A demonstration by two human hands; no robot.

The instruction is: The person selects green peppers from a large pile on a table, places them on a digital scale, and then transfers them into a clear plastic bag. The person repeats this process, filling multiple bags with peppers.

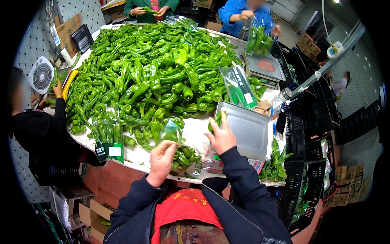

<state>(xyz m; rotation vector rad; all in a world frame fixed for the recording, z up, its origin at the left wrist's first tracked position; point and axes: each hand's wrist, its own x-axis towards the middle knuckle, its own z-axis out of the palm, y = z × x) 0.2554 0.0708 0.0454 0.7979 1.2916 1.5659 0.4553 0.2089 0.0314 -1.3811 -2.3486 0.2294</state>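
Observation:
On the table edge before me lies a clear plastic bag [194, 167] with green peppers inside. My left hand [162, 161] pinches its upper edge between thumb and fingers. My right hand [222, 138] is at the left rim of a metal scale tray [250, 130], its fingers curved over a green pepper [218, 118] that shows between them. A large heap of long green peppers [150, 73] covers most of the table beyond my hands. Left of my left hand stands a filled pepper bag [107, 136] with a green printed bottom and white label.
Another printed bag [238, 87] lies beyond the tray. A second scale [264, 67] stands far right, where a person in blue holds a bag of peppers [260, 40]. Other people work at the far side and left. Black crates [298, 138] line the right.

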